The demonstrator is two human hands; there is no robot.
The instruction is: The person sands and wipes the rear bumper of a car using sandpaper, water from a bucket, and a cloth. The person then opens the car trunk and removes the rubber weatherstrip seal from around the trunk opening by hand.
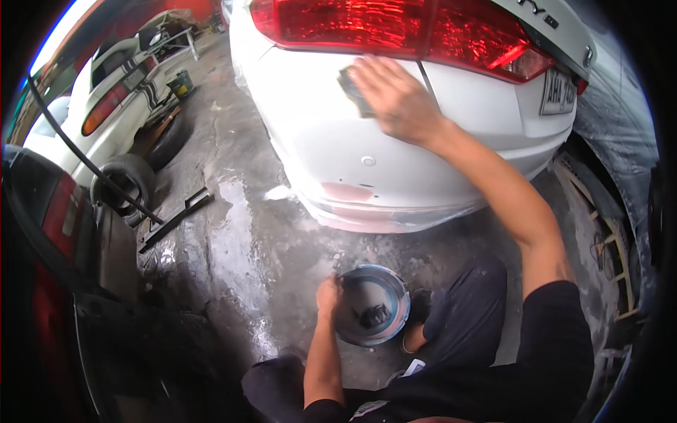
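My right hand [402,99] lies fingers together over a dark grey piece of sandpaper [350,88]. It presses the sheet against the white rear bumper [310,120] just below the red tail light [352,25]. Low in front of me, my left hand [327,296] is closed on the left rim of a round basin [403,299] on the floor. Cloudy water fills the basin, and a dark crumpled thing [375,316] lies in it. Pinkish patches [347,192] and small dark chips mark the bumper's lower part.
Left stand a white car [106,92] with a striped side, a loose tire [127,180] and a black metal stand [176,220]. A dark car [53,225] is close on my left. Plastic sheeting [620,134] and a frame-like part [613,261] lie right. The concrete floor [233,233] looks wet.
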